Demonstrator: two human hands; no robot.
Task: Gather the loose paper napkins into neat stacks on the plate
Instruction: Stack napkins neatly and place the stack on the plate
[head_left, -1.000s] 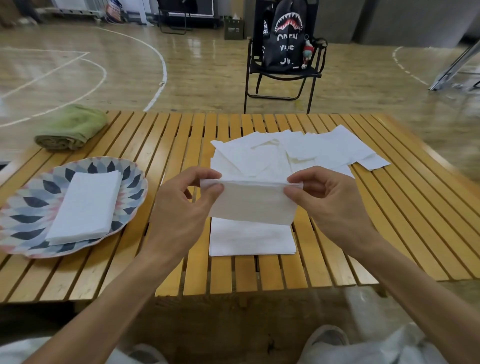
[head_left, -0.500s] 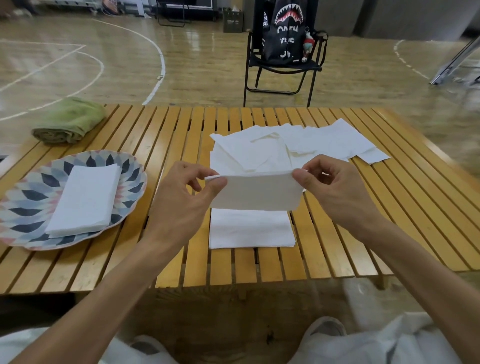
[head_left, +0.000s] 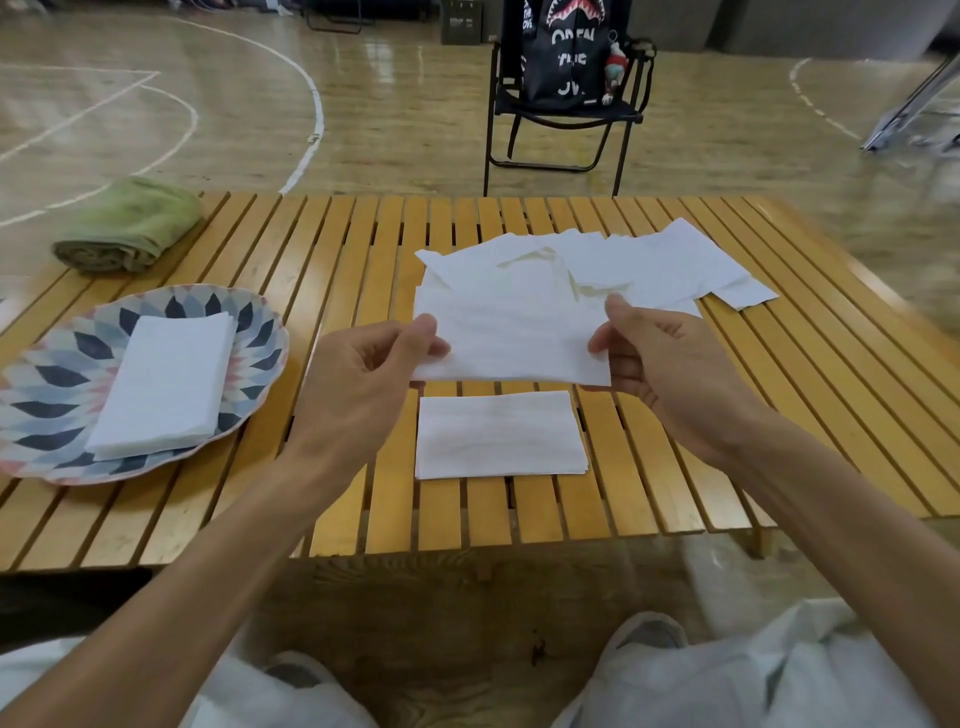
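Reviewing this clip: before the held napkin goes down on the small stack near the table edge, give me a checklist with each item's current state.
1. White paper napkin pinched at both ends by left hand and right hand: ok.
2. Napkin folded flat: cannot tell.
3. Small white napkin stack on the slatted wooden table uncovered: ok.
4. Stack edges aligned: ok.
5. Patterned round plate has space beside its folded napkin pile: ok.
6. Loose napkin heap cleared: not ok.

Your held napkin (head_left: 511, 340) covers the near edge of the loose pile (head_left: 613, 265), so you cannot count its sheets. The plate (head_left: 47, 358) is cut by the left edge. The stack (head_left: 163, 384) hides the plate's centre. The backpack (head_left: 569, 52) is cropped at the top. The right floor is blurred.
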